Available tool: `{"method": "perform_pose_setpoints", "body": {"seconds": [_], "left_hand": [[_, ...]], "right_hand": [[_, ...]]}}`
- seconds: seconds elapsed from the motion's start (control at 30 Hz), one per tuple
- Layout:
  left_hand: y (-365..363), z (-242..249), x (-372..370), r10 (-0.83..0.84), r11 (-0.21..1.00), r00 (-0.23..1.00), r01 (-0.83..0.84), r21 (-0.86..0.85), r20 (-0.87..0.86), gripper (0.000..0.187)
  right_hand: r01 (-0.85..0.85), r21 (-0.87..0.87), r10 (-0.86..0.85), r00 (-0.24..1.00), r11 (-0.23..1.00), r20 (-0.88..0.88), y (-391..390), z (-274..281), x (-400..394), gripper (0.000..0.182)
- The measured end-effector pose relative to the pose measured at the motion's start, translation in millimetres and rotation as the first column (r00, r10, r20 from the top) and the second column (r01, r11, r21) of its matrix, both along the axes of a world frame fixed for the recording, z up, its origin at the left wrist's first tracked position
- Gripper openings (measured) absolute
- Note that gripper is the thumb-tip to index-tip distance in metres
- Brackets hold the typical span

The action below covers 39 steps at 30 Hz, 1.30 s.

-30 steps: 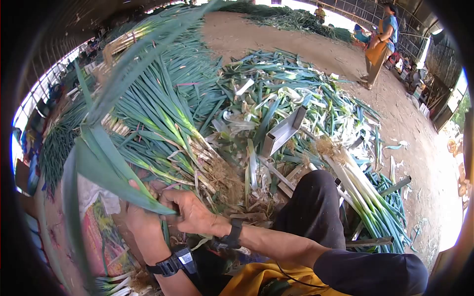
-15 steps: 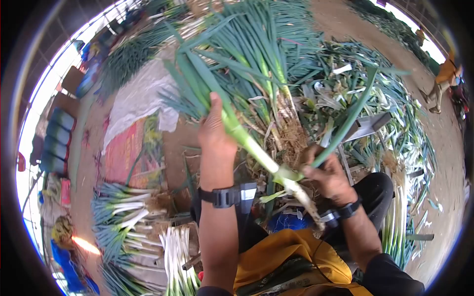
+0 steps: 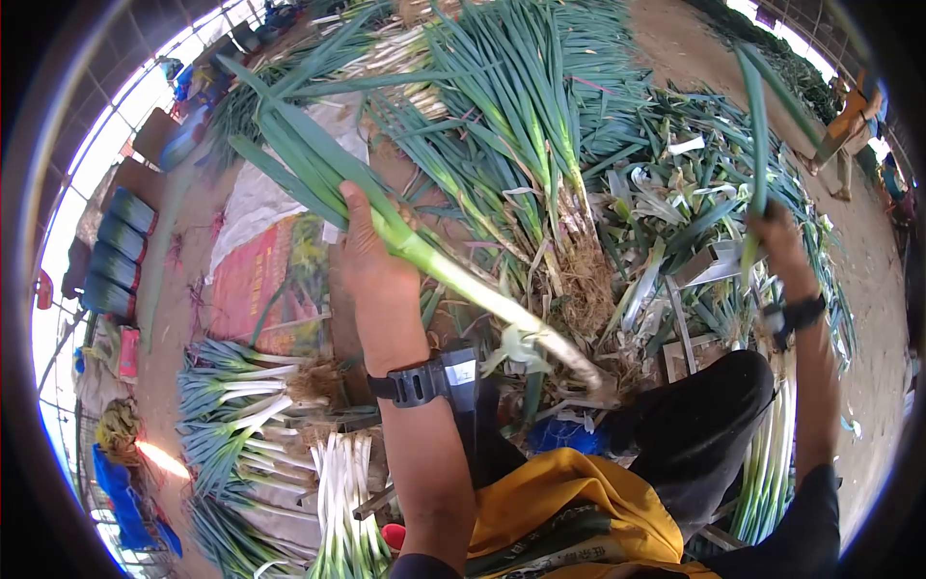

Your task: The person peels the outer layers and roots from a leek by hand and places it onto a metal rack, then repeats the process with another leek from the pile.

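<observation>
My left hand [image 3: 376, 265] is closed around the green part of a thick green onion [image 3: 473, 289]. The onion slants down to the right, its white root end near my knee, and a loose pale strip of peel [image 3: 521, 349] hangs off the shaft. Out to the right, my right hand [image 3: 783, 241] is closed on a long green leaf [image 3: 758, 125], well apart from the onion. Beyond my hands lies a bunch of untrimmed green onions [image 3: 535, 125] with brown tangled roots [image 3: 586, 289].
A metal bracket [image 3: 712, 263] stands right of centre, beside a heap of stripped leaves [image 3: 666, 188]. Green onions with white stalks [image 3: 256, 386] lie in piles at lower left, near a red sack [image 3: 256, 289]. Another person [image 3: 854, 121] is at the far right.
My right hand has swung up and right, away from the onion, carrying a leaf pulled off it. My left hand has shifted slightly left with the onion.
</observation>
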<state>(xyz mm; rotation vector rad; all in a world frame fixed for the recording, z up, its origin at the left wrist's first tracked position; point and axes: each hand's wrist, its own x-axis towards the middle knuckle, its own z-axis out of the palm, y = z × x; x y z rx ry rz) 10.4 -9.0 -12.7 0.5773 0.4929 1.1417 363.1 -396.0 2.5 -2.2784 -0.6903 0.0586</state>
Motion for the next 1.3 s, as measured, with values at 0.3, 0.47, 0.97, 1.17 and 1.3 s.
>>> {"method": "perform_pose_setpoints", "body": {"seconds": [0.3,0.47,0.97,1.17,1.3], "left_hand": [[-19.7,5.7,14.6,-0.224,0.956,0.972,0.233,0.181,-0.065,0.039],[-28.5,1.3,24.5,-0.382,0.913,0.924,0.379,0.148,-0.010,0.039],[-37.1,1.8,29.8,-0.518,0.849,0.855,0.509,0.140,0.028,0.037],[-36.1,-5.4,31.3,-0.568,0.822,0.813,0.556,0.124,0.123,0.037],[-33.2,-8.0,33.0,-0.663,0.748,0.725,0.639,0.176,0.184,0.037]], "right_hand": [[-0.442,0.394,0.536,0.828,0.806,-0.167,65.2,-1.6,-101.3,0.056],[-0.618,0.380,0.712,0.675,0.689,-0.192,136.1,-56.0,-225.3,0.036],[-0.745,0.257,0.772,0.636,0.615,-0.003,158.9,-67.2,-238.3,0.020],[-0.710,0.165,0.729,0.672,0.684,-0.130,153.5,-52.4,-238.0,0.019],[-0.691,0.216,0.716,0.607,0.690,-0.345,152.4,-68.9,-226.6,0.021]]}}
